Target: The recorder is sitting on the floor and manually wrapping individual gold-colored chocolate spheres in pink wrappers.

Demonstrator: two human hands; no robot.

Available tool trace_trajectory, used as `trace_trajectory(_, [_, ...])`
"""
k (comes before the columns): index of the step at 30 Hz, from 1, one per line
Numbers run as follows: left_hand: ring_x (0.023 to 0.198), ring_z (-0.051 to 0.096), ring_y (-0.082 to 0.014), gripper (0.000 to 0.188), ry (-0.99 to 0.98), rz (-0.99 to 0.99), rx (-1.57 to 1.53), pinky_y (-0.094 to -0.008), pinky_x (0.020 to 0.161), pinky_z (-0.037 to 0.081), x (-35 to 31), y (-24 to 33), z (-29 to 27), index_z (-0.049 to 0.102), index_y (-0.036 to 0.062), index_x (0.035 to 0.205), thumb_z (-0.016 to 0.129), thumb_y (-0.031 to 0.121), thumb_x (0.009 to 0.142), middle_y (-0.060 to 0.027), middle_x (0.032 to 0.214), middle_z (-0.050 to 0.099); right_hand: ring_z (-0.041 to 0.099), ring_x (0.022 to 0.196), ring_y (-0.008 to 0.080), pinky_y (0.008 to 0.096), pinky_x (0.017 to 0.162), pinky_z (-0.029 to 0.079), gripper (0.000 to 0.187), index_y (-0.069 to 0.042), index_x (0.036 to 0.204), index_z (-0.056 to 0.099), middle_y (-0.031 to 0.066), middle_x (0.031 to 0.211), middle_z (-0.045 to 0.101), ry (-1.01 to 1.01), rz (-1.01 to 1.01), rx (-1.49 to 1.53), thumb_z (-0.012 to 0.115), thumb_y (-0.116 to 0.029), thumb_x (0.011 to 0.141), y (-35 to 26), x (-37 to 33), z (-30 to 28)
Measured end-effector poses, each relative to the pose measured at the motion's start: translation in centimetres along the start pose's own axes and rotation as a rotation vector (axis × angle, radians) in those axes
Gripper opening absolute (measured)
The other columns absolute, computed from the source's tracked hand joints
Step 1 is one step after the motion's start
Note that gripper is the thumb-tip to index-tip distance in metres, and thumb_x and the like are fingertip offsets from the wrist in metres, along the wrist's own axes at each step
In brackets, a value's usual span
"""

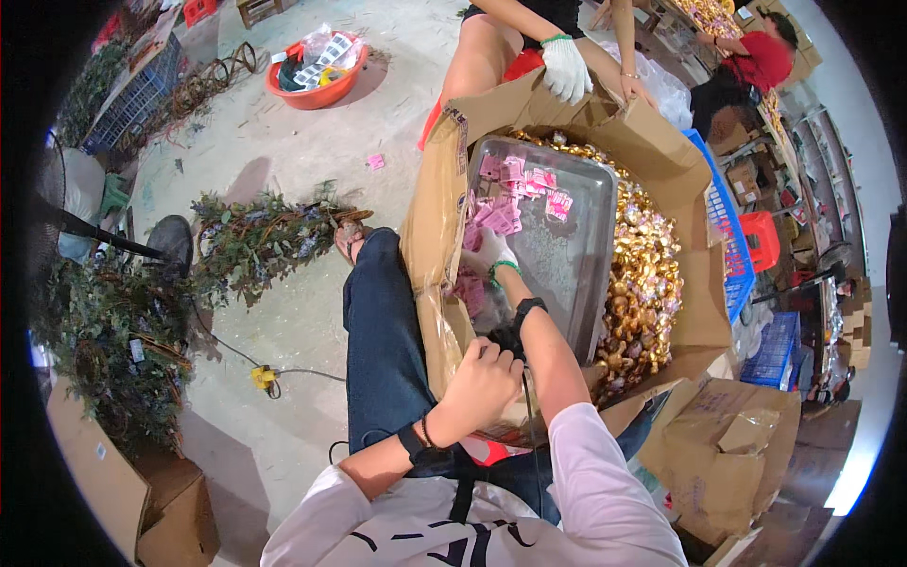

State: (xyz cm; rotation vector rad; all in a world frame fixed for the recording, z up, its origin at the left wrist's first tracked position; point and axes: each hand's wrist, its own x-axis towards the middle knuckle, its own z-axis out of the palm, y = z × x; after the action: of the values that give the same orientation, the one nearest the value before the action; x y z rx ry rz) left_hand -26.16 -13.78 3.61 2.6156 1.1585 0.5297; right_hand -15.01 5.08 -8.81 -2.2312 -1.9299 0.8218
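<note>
My left hand [482, 387], bare with a dark wristband, is closed around a black object [505, 338] at the near edge of the cardboard box; a thin cord hangs below it, and its kind cannot be made out. My right hand [489, 251], in a white glove with a green cuff, reaches across into pink printed cards [501, 215] on the left side of a grey tray [590, 274]. Its fingertips are hidden among the cards. The tray rests inside the box [436, 180], over many shiny gold ornaments [638, 269].
Opposite me sits a person whose gloved hand [567, 71] rests on the box's far rim. Leafy garlands [255, 231] lie on the floor at left, near a yellow socket [263, 378] with a cable. An orange basin [321, 90] stands beyond; a blue crate [727, 236] is at right.
</note>
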Motion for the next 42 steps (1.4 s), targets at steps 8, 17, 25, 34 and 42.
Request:
trace_trajectory(8, [0.075,0.054,-0.0215,0.018,0.053,0.064,0.025,-0.0351,0.08,0.037,0.5,0.4,-0.1,0.056,0.0097,0.071,0.061,0.026,0.074,-0.0039,0.071,0.055,0.061,0.091,0.0337,0.0393,0.077,0.05,0.061,0.003,0.107,0.05,0.0222,0.1,0.062,-0.033,-0.125,-0.048,0.069,-0.045,0.074,6.2,-3.0,-2.1])
trace_trajectory(17, [0.071,0.055,-0.0228,0.016,0.135,0.071,0.037,-0.0367,0.079,0.039,0.5,0.1,-0.7,0.054,0.0088,0.067,0.06,0.022,0.073,-0.0059,0.067,0.054,0.059,0.09,0.0337,0.0389,0.079,0.048,0.045,-0.004,0.112,0.049,0.0152,0.098,0.058,0.533,-0.24,0.206,0.069,-0.023,0.076,8.4,-21.1,-14.7])
trace_trajectory(25, [0.069,0.059,-0.0227,0.006,0.143,-0.194,-0.362,-0.0365,0.082,0.037,1.3,3.3,-2.6,0.06,0.0094,0.076,0.063,0.014,0.076,-0.0043,0.072,0.06,0.059,0.072,0.0281,0.0361,0.07,0.049,0.034,-0.01,0.109,0.051,0.0138,0.082,0.057,0.552,0.129,0.674,0.065,-0.018,0.079,5.1,-27.2,-2.1])
trace_trajectory(34, [0.096,0.05,-0.0354,0.035,0.264,-0.207,-0.513,-0.0433,0.082,0.039,0.9,0.3,11.0,0.053,0.0068,0.111,0.061,0.018,0.079,-0.0181,0.103,0.051,0.06,0.088,0.0404,0.0445,0.073,0.05,0.041,-0.008,0.119,0.048,0.0214,0.1,0.061,0.262,-0.234,0.572,0.056,-0.024,0.081,8.9,-22.3,1.0])
trace_trajectory(42, [0.086,0.055,-0.0365,0.033,0.128,-0.268,-0.551,-0.0419,0.075,0.043,1.3,1.0,10.6,0.05,0.0067,0.113,0.057,0.015,0.083,-0.0207,0.091,0.055,0.058,0.09,0.042,0.0456,0.074,0.049,0.032,-0.005,0.113,0.051,0.0228,0.102,0.06,0.453,-0.313,0.612,0.053,-0.014,0.082,9.3,-22.8,1.1])
